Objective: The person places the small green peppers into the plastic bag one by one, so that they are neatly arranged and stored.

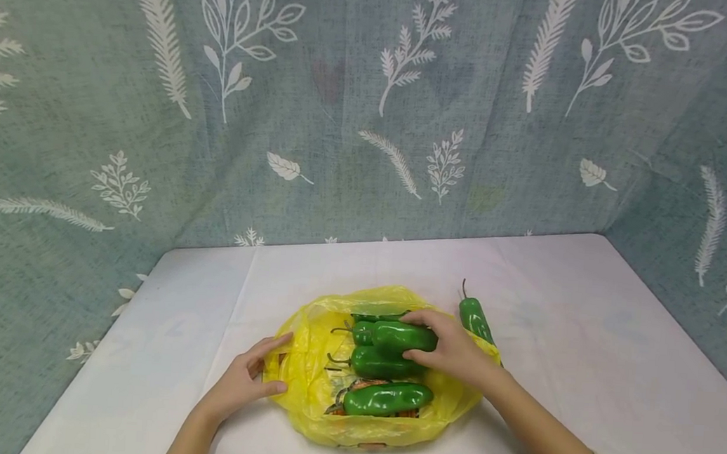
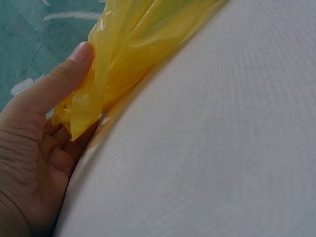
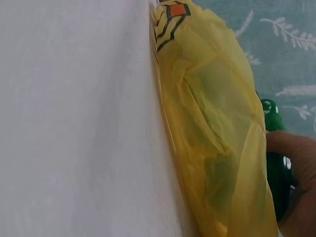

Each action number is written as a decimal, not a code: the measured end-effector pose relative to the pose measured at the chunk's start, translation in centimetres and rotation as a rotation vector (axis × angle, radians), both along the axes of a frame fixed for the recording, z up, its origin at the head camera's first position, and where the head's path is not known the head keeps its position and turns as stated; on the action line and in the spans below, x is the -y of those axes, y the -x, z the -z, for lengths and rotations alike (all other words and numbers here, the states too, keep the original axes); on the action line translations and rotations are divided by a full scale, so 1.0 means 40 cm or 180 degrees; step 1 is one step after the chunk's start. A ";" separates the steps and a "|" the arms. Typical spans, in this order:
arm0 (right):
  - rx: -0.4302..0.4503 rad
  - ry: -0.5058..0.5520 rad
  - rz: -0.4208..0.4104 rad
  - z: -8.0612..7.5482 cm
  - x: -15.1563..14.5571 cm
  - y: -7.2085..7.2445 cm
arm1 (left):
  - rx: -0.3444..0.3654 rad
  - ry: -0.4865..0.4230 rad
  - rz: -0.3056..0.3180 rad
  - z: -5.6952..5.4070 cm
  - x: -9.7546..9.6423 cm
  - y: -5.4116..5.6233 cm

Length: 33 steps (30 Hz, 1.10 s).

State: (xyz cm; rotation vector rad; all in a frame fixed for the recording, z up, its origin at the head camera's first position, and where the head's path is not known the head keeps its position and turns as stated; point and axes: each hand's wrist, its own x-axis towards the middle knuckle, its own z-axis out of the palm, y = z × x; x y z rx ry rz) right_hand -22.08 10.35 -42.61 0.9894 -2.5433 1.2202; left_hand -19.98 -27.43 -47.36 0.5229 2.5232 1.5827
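Observation:
A crumpled yellow plastic bag (image 1: 308,420) lies wide open, with several glossy green chili peppers (image 1: 388,399) inside, their thin stems pointing left. My right hand (image 1: 446,345) reaches over the bag's right rim and grips one green chili pepper (image 1: 405,336) between thumb and fingers, above the others. In the right wrist view, the bag's wall hides part of that pepper (image 3: 278,182). At the bag's left end my left hand (image 1: 248,377) rests with thumb and fingers spread apart. Its thumb touches the yellow plastic in the left wrist view, while some fingers are partly hidden behind the bag.
Another green chili pepper (image 1: 474,319) lies behind the bag's right side, partly covered by it. A white cloth (image 1: 584,327) covers the table. Grey-green leaf-patterned fabric (image 1: 344,148) hangs behind and at both sides.

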 end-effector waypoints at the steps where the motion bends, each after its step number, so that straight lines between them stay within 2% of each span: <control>1: -0.0050 0.0000 0.0005 0.003 0.006 0.001 | 0.0004 -0.0006 -0.0001 0.000 0.000 0.000; 5: -0.0095 -0.0063 0.0070 0.018 0.021 0.004 | 0.0016 -0.0019 -0.0005 -0.002 -0.002 -0.002; 18: 0.0180 -0.0080 0.0163 0.031 0.045 0.019 | -0.0035 -0.0064 0.0015 -0.004 0.003 -0.004; 25: 0.0086 -0.0082 0.0180 0.034 0.059 0.029 | -0.0059 -0.0065 0.0037 0.001 0.001 -0.003; 33: 0.0015 0.0114 0.0127 0.028 0.056 0.024 | -0.0046 -0.0040 0.0035 -0.004 -0.004 -0.001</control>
